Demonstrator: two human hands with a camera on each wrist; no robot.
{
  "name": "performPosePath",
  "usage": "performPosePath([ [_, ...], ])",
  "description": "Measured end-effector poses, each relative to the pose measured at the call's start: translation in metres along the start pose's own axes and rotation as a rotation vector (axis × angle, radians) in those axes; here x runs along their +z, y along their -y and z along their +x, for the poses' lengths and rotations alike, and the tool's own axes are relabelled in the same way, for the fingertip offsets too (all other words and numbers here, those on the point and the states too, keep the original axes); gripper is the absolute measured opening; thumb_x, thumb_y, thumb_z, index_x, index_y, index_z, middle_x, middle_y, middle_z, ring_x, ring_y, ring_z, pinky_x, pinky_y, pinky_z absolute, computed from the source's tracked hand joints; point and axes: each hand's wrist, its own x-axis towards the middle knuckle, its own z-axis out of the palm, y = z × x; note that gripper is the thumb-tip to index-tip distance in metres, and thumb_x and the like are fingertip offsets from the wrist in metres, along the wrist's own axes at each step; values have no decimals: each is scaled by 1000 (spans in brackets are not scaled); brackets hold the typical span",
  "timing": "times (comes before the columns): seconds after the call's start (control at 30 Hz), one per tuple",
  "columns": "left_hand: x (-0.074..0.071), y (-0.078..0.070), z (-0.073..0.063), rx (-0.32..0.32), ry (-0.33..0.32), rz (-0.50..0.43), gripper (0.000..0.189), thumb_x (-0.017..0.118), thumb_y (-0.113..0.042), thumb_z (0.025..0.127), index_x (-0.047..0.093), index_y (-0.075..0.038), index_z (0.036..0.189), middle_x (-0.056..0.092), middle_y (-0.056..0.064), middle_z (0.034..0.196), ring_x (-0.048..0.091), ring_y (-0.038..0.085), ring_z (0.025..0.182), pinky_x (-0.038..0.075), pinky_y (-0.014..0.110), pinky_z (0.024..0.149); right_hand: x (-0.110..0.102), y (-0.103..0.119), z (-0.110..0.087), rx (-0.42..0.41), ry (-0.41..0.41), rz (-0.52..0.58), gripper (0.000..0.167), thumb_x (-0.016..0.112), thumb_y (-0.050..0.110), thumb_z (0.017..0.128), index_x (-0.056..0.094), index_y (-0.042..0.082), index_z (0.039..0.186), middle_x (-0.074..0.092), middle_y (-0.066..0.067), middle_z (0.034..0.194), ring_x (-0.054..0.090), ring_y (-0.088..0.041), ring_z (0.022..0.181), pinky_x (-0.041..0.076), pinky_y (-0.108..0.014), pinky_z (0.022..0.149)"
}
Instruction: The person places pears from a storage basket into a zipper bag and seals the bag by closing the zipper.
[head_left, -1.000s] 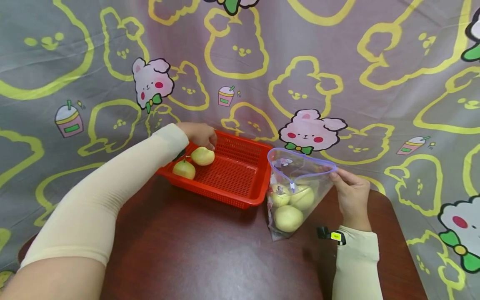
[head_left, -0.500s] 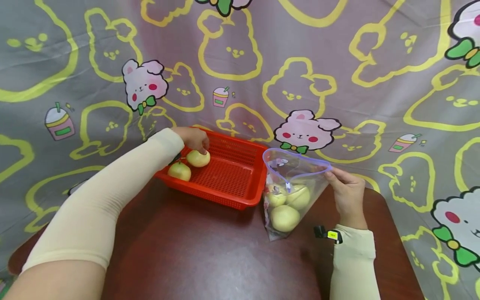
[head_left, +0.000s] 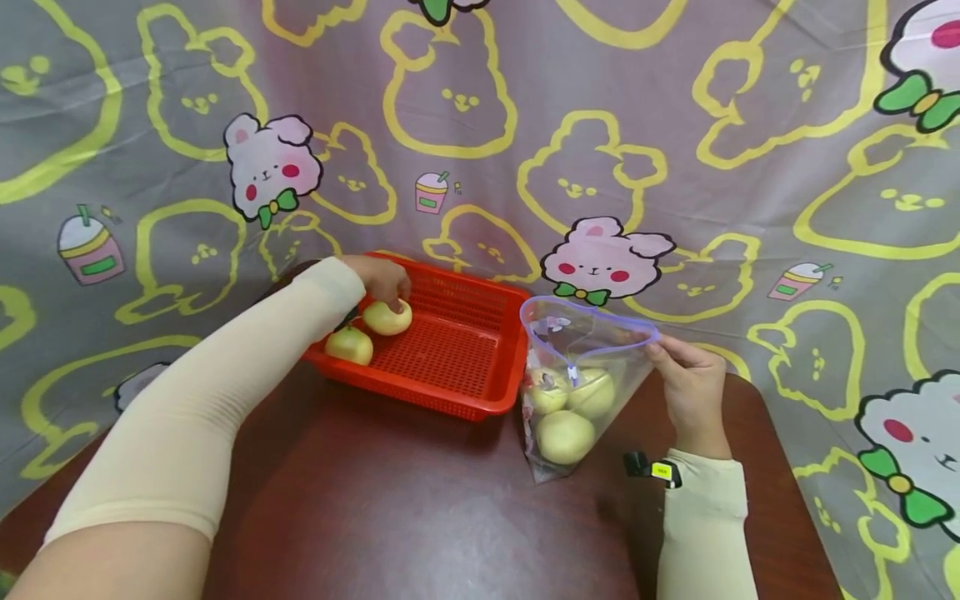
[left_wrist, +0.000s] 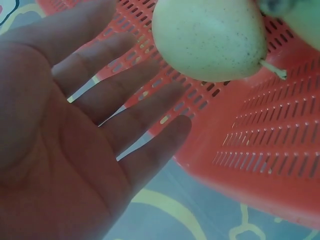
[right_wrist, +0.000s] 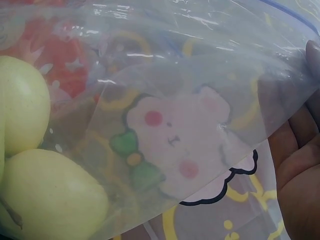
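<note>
In the head view my left hand (head_left: 384,280) reaches into the red plastic basket (head_left: 446,358), over a pale yellow pear (head_left: 387,319). The left wrist view shows its fingers spread and fairly straight beside that pear (left_wrist: 210,40), whose stem points away; I cannot tell if they touch. A second pear (head_left: 349,345) lies nearer the basket's front left corner. My right hand (head_left: 693,383) pinches the purple zip rim of a clear slider bag (head_left: 626,362) and keeps its mouth spread. Several pears (head_left: 566,437) sit at the bottom of the bag.
Both the basket and the bag are on a dark brown wooden table (head_left: 420,500). Behind it hangs a grey curtain (head_left: 480,75) with yellow bunny outlines. The bag stands close to the basket's right side. A small black device (head_left: 652,469) is strapped to the right wrist.
My left hand has lowered slightly towards the pear in the basket. The right hand keeps its grip on the bag's rim. The whole head view has shifted a little.
</note>
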Motion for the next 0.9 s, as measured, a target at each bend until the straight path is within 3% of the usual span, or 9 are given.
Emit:
performPosePath([
  [0.37,16,6,6,3,38,-11,44,66,-27,93,60,-7,132,55,13,135,48,35,124,42,49,97,0,-3,-8,29,-72,-32,23,63,-23,80,74,-8,92,73,-10,86,69,-13,79,54,-22,72],
  [0.5,19,6,12,11,0,-4,48,69,-24,91,58,-3,133,54,15,135,47,36,125,40,49,99,-1,-2,-9,18,-63,-12,21,62,-23,81,73,-10,94,73,-11,88,69,-14,80,54,-23,73],
  [0.7,17,7,16,-57,-14,-5,61,73,-24,86,52,-3,139,49,16,141,44,35,129,38,48,101,-1,-1,-6,2,-33,30,18,63,-21,82,69,-15,98,72,-14,91,70,-17,83,54,-25,75],
  [0.9,13,9,16,-136,75,-60,79,75,-28,85,34,-12,152,33,18,152,32,38,136,33,53,103,-1,-4,-1,-23,-11,38,17,63,-21,83,69,-17,98,72,-17,91,70,-19,85,54,-26,75],
])
